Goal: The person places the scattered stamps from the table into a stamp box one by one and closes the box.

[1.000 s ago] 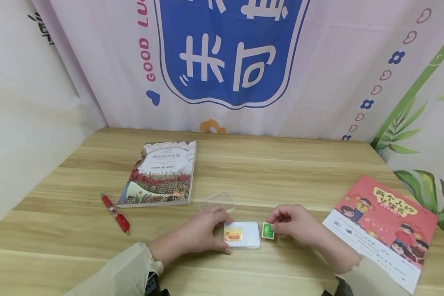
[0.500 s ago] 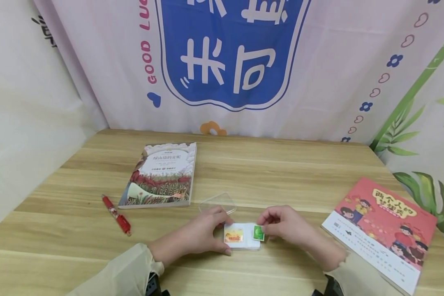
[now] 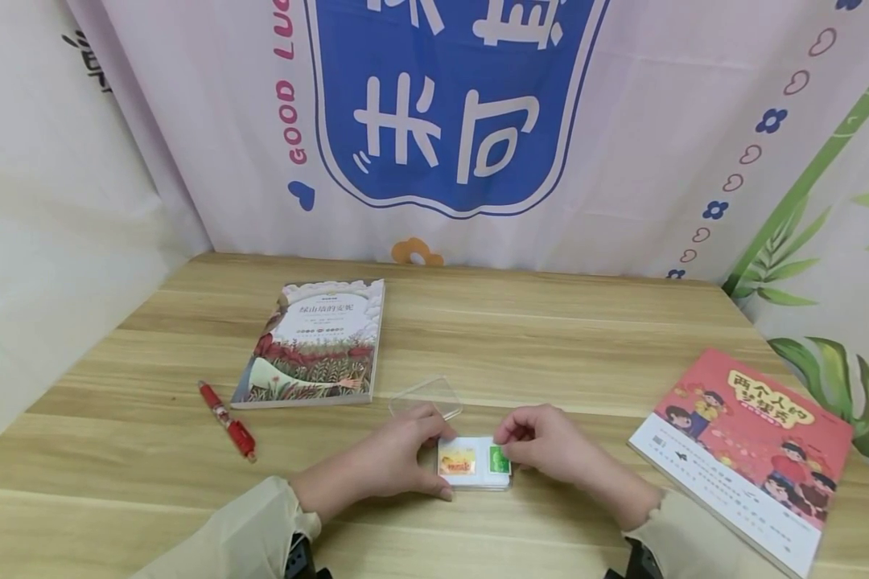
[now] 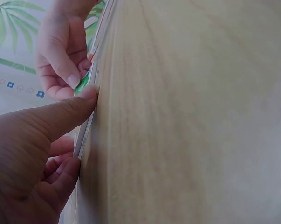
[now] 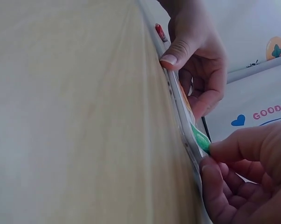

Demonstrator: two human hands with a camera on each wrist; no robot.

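A small flat white case (image 3: 481,478) with a clear rim lies on the table, bearing a yellow-orange stamp (image 3: 457,461) on its left half. My left hand (image 3: 398,457) holds the case's left side, thumb at the near edge and fingers at the far edge. Over the right half is a green stamp (image 3: 499,459) with a white border. Thumb and forefinger of my right hand (image 3: 546,445) pinch its right edge. In the right wrist view the green stamp (image 5: 201,138) tilts up slightly at the pinched edge; whether it lies fully on the case I cannot tell.
A clear plastic lid (image 3: 434,391) lies just behind the left hand. Farther left are an illustrated book (image 3: 315,342) and a red pen (image 3: 228,421). A pink-and-white book (image 3: 749,450) lies to the right on the wooden table (image 3: 536,322).
My right hand has moved left with the green stamp, from beside the case to over its right half. The left hand has stayed in place on the case.
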